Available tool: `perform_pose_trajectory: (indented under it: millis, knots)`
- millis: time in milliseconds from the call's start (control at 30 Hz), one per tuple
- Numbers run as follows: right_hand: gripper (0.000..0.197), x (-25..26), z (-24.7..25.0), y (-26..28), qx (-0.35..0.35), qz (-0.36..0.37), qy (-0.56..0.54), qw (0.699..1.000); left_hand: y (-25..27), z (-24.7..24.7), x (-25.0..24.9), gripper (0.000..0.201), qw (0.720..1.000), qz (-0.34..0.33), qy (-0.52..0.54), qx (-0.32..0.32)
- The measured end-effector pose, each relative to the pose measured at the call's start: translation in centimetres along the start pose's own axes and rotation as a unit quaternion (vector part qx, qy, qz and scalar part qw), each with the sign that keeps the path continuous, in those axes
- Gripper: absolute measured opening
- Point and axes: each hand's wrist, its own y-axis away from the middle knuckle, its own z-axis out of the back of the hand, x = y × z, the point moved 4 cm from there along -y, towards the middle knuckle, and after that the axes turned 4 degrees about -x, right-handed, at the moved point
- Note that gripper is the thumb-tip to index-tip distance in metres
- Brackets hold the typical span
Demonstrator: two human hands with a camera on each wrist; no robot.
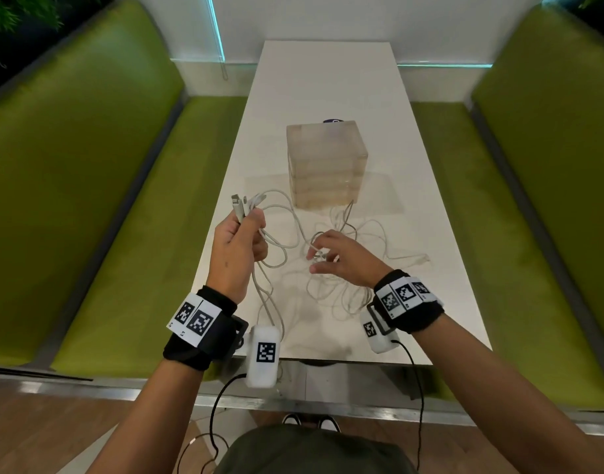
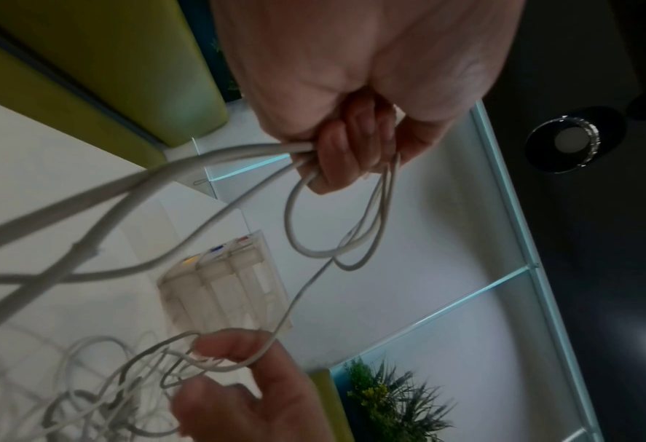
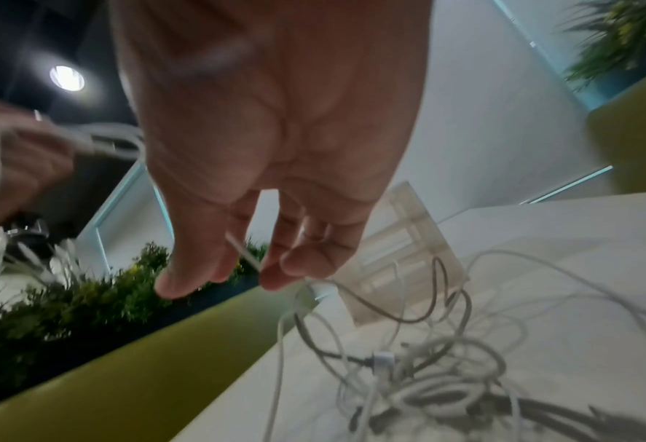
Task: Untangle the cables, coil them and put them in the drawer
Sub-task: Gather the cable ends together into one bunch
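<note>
The left hand (image 1: 237, 246) is fisted round a bundle of white cables (image 1: 276, 230), plug ends sticking up above it. The right hand (image 1: 338, 258) pinches a thin strand over the tangle on the table (image 1: 430, 302). Beyond stands the drawer unit (image 1: 326, 162).

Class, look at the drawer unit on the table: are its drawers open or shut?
Shut. The drawer unit shows flush fronts, none pulled out, and the cables lie loose on the table.

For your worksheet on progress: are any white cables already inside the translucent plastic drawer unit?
No, the white cables lie tangled on the table before the closed drawer unit.
</note>
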Motion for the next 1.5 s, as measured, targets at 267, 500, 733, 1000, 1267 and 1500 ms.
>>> perform_pose_trajectory:
  millis: [267, 500, 733, 1000, 1267, 1500]
  knots:
    - [0.01, -3.1, 0.1, -2.3, -0.068, -0.057, 0.053, 0.995, 1.6, -0.6, -2.2, 0.029, 0.999, -0.02, 0.019, 0.018]
    - [0.01, -4.7, 0.7, -2.8, -0.09, -0.083, 0.127, 0.984, 1.9, -0.5, -3.0, 0.025, 0.999, -0.034, 0.025, 0.014]
    - [0.009, -5.7, 0.6, -2.6, -0.093, -0.118, 0.178, 0.973, 1.8, -0.1, -3.9, 0.027, 0.998, -0.057, 0.031, -0.004]
    - [0.017, -5.3, 1.5, -2.3, -0.128, -0.085, 0.153, 0.976, -0.6, 1.4, -2.2, 0.018, 0.996, -0.072, -0.026, -0.041]
    - [0.02, -0.9, 0.8, -1.7, -0.175, 0.069, 0.143, 0.972, -2.9, -2.8, 7.9, 0.035, 0.943, 0.015, -0.323, 0.077]
    - [0.02, -0.2, 0.7, -1.5, -0.174, 0.066, 0.131, 0.974, -2.8, -4.1, 8.7, 0.031, 0.918, 0.012, -0.38, 0.111]
